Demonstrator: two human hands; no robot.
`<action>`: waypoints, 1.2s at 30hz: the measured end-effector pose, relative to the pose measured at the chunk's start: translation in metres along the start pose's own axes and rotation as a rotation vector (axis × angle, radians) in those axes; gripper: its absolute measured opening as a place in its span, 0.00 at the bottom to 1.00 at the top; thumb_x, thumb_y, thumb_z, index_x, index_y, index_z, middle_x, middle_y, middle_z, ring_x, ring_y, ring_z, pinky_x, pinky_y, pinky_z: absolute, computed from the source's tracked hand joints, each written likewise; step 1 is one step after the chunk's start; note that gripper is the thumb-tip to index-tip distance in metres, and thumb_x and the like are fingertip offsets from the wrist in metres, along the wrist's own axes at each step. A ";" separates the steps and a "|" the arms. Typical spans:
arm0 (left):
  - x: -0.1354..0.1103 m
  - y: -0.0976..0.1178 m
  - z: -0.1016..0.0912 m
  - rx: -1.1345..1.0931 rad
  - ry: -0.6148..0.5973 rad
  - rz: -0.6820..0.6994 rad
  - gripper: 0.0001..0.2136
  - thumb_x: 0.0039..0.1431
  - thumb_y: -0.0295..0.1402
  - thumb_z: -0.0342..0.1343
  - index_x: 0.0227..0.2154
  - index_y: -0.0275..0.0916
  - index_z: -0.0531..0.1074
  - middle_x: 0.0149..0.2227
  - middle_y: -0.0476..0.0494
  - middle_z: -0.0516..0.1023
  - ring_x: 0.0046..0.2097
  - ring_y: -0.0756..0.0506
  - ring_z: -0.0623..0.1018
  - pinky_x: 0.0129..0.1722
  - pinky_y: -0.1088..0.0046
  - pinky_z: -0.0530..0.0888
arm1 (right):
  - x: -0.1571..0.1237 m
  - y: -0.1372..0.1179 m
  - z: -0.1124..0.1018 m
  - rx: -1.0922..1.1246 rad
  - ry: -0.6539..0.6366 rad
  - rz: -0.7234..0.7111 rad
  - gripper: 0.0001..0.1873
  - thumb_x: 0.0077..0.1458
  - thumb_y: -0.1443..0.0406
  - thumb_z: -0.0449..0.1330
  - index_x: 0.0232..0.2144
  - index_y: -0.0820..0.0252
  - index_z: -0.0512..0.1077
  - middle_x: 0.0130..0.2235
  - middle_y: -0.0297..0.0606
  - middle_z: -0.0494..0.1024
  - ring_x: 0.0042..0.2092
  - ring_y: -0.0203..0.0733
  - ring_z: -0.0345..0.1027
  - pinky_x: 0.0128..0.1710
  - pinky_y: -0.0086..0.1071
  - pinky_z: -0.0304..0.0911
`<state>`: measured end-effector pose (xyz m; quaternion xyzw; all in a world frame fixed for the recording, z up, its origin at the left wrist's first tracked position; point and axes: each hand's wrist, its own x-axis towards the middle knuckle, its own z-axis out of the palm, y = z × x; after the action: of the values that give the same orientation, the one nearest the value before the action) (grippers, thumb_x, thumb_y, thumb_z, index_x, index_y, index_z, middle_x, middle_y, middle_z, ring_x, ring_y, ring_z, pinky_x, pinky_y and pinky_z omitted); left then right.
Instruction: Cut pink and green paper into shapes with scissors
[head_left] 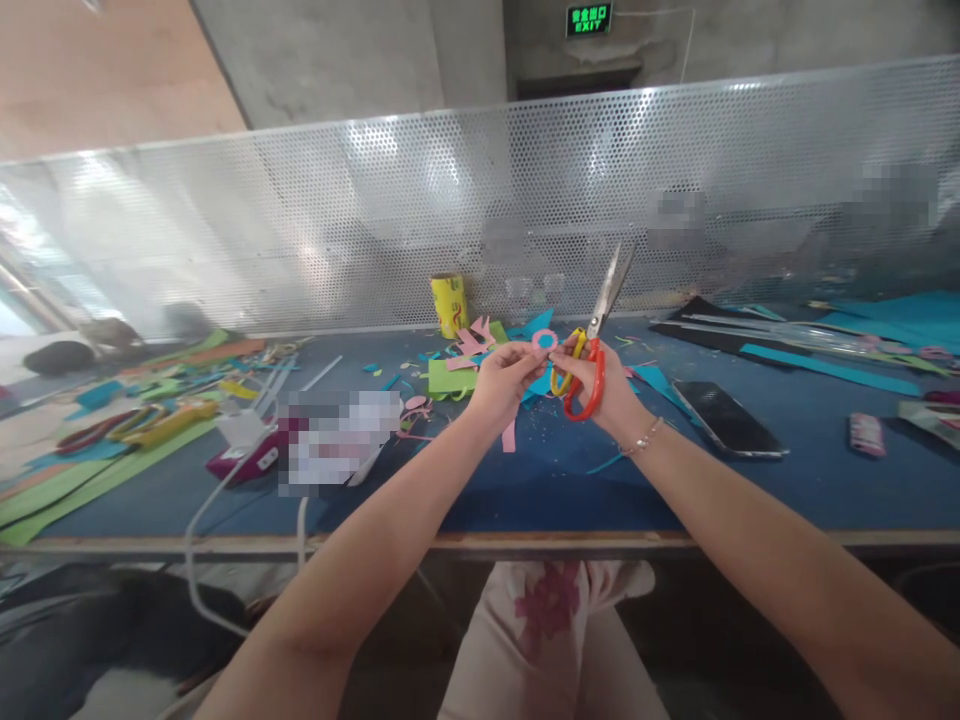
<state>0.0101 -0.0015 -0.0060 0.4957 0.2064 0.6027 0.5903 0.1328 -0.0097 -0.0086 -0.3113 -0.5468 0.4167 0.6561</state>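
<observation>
My right hand (609, 385) grips a pair of scissors (596, 340) with red and yellow handles, the blades pointing up and away. My left hand (504, 380) is closed on a small pink paper ring (543, 339), held just left of the scissor handles. A pink paper strip (510, 436) hangs below my left hand. Both hands are raised above the blue table (570, 490), close together.
Coloured paper scraps (457, 375) lie behind my hands, with a yellow roll (448, 303) by the perforated metal screen (480, 210). A black phone (724, 418) lies to the right. Green and yellow strips (112, 450) and a white charger cable (225, 480) lie on the left.
</observation>
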 end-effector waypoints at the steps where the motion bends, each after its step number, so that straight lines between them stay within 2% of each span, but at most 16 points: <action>1: 0.000 0.000 0.000 0.005 0.009 0.003 0.06 0.39 0.27 0.62 0.20 0.35 0.69 0.21 0.52 0.70 0.24 0.57 0.70 0.28 0.80 0.69 | 0.000 0.000 0.000 -0.013 -0.006 0.001 0.16 0.37 0.59 0.62 0.26 0.58 0.61 0.27 0.32 0.67 0.32 0.36 0.65 0.32 0.33 0.61; 6: 0.000 -0.001 0.000 0.023 -0.001 0.019 0.06 0.40 0.26 0.61 0.20 0.35 0.68 0.21 0.52 0.70 0.25 0.56 0.70 0.30 0.79 0.69 | -0.001 -0.003 0.002 -0.065 0.011 0.013 0.16 0.37 0.58 0.62 0.25 0.58 0.60 0.26 0.32 0.66 0.32 0.36 0.64 0.31 0.33 0.61; 17: -0.002 -0.001 0.001 0.054 -0.009 0.047 0.07 0.38 0.27 0.62 0.19 0.35 0.67 0.20 0.52 0.70 0.24 0.56 0.70 0.28 0.79 0.67 | -0.003 -0.008 0.002 -0.022 0.017 0.031 0.18 0.34 0.59 0.65 0.24 0.58 0.61 0.24 0.29 0.63 0.28 0.35 0.62 0.30 0.32 0.60; 29: -0.002 -0.002 0.001 0.070 -0.023 0.064 0.07 0.39 0.27 0.61 0.19 0.35 0.67 0.19 0.52 0.69 0.24 0.56 0.69 0.28 0.78 0.66 | -0.003 -0.010 0.003 0.028 0.041 0.114 0.18 0.33 0.61 0.65 0.23 0.59 0.59 0.22 0.28 0.61 0.26 0.33 0.61 0.28 0.32 0.59; 36: 0.002 -0.002 -0.001 0.020 0.085 0.066 0.08 0.39 0.26 0.61 0.18 0.35 0.65 0.21 0.51 0.71 0.25 0.55 0.71 0.30 0.77 0.67 | 0.000 0.000 -0.001 0.061 0.010 0.108 0.18 0.34 0.62 0.64 0.25 0.58 0.58 0.24 0.30 0.65 0.30 0.35 0.64 0.30 0.33 0.61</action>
<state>0.0105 0.0007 -0.0074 0.4820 0.2207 0.6403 0.5558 0.1335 -0.0099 -0.0089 -0.3221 -0.5131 0.4665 0.6445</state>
